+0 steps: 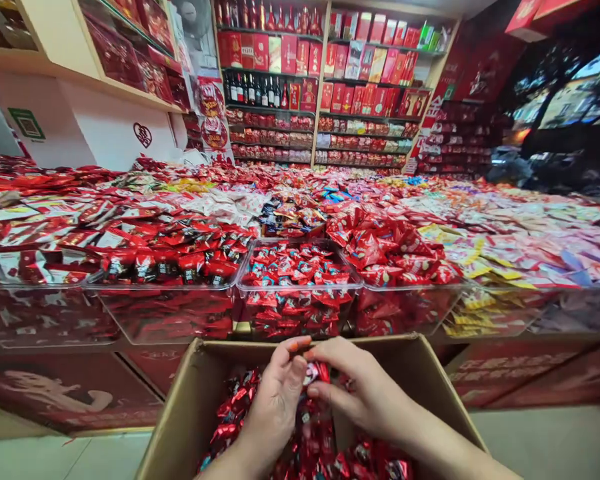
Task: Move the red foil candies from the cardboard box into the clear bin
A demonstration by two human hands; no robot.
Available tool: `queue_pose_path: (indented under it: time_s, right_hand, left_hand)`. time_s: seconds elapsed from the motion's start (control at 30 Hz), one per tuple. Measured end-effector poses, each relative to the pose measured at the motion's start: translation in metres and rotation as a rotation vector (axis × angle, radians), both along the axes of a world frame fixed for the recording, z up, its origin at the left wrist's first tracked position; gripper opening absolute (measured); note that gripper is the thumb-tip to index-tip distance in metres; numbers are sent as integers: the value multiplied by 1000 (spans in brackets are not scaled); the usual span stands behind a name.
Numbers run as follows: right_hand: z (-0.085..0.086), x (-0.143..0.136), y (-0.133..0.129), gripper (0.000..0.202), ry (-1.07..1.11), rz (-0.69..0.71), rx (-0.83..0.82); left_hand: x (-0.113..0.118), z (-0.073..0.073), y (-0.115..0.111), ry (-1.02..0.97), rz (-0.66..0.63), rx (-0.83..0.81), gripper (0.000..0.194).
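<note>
Low over an open cardboard box (180, 393), my two hands meet around a few red-wrapped candies (321, 371). My left hand (279, 390) is curled, its thumb and fingers closed against the candies. From the other side, my right hand (353, 383) bends its thumb and fingers around them. How many candies lie between the palms is hidden. Inside the box, shiny red-wrapped candies (230, 407) fill the bottom below both wrists. My forearms cover part of that pile.
Beyond the box stands a clear bin (300, 288) of red and teal wrapped candies. A bin of red and black packets (160, 267) is left of it, red pouches (400, 253) right. Bottles and red gift boxes (270, 53) line the back shelves. Tiled floor (545, 440) shows at right.
</note>
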State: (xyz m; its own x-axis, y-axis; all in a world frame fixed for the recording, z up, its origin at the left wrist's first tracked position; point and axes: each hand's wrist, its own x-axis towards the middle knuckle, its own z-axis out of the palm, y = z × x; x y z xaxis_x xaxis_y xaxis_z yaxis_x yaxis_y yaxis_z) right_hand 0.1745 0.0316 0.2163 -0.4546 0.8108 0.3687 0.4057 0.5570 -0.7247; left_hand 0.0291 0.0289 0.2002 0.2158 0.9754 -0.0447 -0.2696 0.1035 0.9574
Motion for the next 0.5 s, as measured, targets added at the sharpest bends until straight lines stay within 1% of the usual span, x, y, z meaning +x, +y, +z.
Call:
queue_pose_path:
  time_s: [0.03,0.1,0.2,0.27,0.33,0.4,0.5]
  right_hand:
    - [1,2,1,25,22,-16,5]
    - [4,5,2,23,55,-35,-1]
    - [6,6,1,20,47,-39,-21]
    - [6,6,1,16,31,-41,-23]
    - [6,6,1,14,10,-43,-4]
    - [7,6,1,19,-22,-29,12]
    - [8,4,0,28,-27,8,-12]
  left_hand:
    - [0,0,1,-11,-56,-25,38]
    - [-2,0,2,-12,-128,-40,40]
    - [-7,2,4,31,-177,7,39]
    - [-9,5,4,68,-181,38,36]
    - [-8,9,5,113,-138,41,32]
    - [-7,11,6,154,-94,-1,27]
    - [-3,12,6,146,-95,-127,33]
